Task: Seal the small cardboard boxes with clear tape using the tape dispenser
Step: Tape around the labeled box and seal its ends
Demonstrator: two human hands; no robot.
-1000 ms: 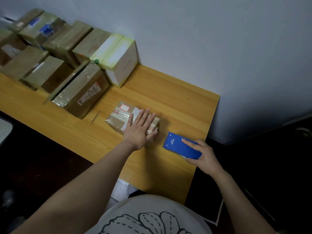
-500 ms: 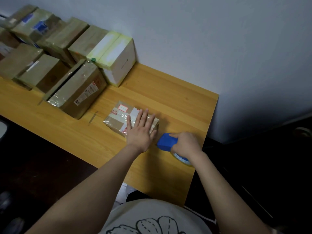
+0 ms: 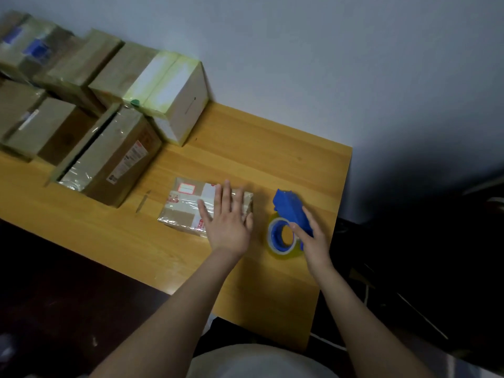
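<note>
Lightly grasped by the right grip [image 3: 313, 241], the tape dispenser [image 3: 288, 208] could be dropped; the box [image 3: 183, 209] is pinned by the released left grip [image 3: 229, 225].

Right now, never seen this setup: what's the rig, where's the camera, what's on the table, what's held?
There is no machine: a person works with bare hands. The single picture comes from a camera worn on the head, looking down over both arms. A wooden table stands against a wall. At its far left sit several larger cardboard boxes. Nearer lies one small box with labels. The left hand rests flat on it, fingers straight. The right hand holds a blue tape dispenser by its handle; its roll of clear tape sits just right of the box, apart from it.
</note>
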